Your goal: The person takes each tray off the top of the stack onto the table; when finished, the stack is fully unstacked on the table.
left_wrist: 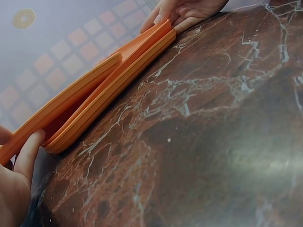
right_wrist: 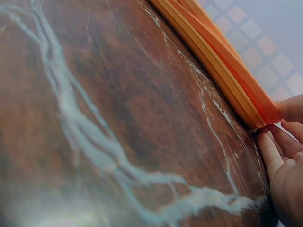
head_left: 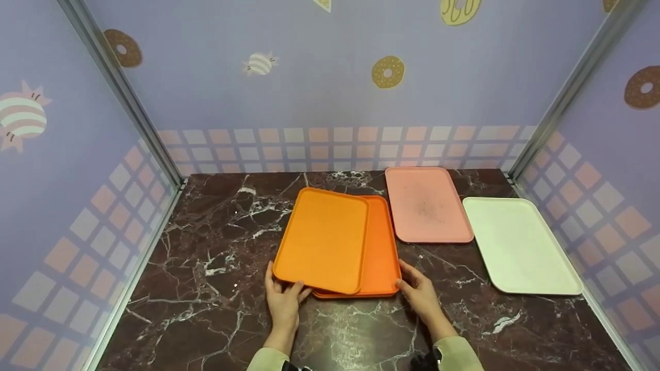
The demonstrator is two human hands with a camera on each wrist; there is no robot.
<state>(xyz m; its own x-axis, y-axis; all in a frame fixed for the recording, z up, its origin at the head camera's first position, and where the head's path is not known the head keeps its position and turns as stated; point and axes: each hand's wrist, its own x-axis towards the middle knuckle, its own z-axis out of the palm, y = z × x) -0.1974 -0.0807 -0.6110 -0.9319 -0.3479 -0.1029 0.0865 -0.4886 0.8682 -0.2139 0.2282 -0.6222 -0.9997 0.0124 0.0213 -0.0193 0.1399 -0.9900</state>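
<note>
A light orange tray [head_left: 322,237] lies askew over a darker red-orange tray [head_left: 380,242], its left side raised. My left hand [head_left: 283,304] grips the light orange tray at its front left corner. In the left wrist view, a wedge-shaped gap shows below this raised tray [left_wrist: 71,101]. Another orange tray [right_wrist: 222,80] sits at the bottom of the stack, visible in the right wrist view. At the stack's front right corner, my right hand [head_left: 422,299] pinches the red-orange tray, thumb near the rim and fingers lower down. Some fingertips are hidden behind the trays.
A pink tray [head_left: 428,203] with a dark smudge lies behind and right of the stack. Farther right, a pale green-white tray [head_left: 523,245] lies near the right wall. Patterned walls surround the dark marbled table [head_left: 206,309] at the back and both sides.
</note>
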